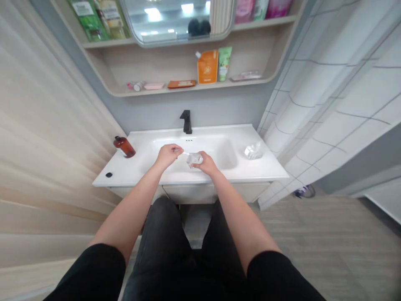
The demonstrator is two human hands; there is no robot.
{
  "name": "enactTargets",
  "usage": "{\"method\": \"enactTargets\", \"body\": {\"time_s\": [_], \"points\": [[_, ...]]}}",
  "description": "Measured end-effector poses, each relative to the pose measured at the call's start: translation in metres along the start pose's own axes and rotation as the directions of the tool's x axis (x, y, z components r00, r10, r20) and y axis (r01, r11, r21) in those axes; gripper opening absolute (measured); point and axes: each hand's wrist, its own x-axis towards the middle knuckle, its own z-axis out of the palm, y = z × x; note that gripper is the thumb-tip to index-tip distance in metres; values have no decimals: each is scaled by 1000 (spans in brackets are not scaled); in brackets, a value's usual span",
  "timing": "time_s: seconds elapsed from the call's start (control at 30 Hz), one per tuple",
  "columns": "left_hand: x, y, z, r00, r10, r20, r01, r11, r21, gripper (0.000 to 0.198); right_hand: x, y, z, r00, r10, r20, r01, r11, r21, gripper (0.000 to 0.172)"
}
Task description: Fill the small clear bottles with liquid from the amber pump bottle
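Both my hands are over the middle of a white washbasin [200, 138]. My left hand [168, 155] pinches a thin white handle [185, 153], whose far end runs into a crumpled clear plastic wrapper [194, 159]. My right hand [203, 164] is shut on that wrapper, just below and to the right of my left hand. The end of the handle inside the plastic is hidden. A second crumpled clear plastic piece [253, 151] lies on the counter, well to the right of my right hand.
An amber bottle [124, 147] stands at the counter's left, and a small black item [108, 174] lies near its front corner. A black faucet [186, 122] rises at the back. Above, a shelf [191, 88] holds several toiletries. A white curtain [313, 104] hangs at the right.
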Motion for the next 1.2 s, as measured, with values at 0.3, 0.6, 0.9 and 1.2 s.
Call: {"method": "enactTargets", "body": {"time_s": [0.3, 0.6, 0.9, 1.2], "points": [[2, 0, 51, 986, 130, -100, -126, 991, 38, 30, 0, 0, 0, 998, -56, 27, 57, 997, -50, 64], [-7, -32, 102, 972, 52, -231, -118, 952, -283, 30, 2, -3, -3, 999, -31, 19, 32, 998, -62, 64], [-1, -46, 113, 988, 16, -155, -92, 865, -493, 76, 4, 0, -2, 1000, -18, 18, 19, 998, -53, 62], [6, -57, 115, 993, 94, -77, -121, 771, -625, 56, 5, -1, -3, 998, 56, 8, -56, 995, -83, 57]]}}
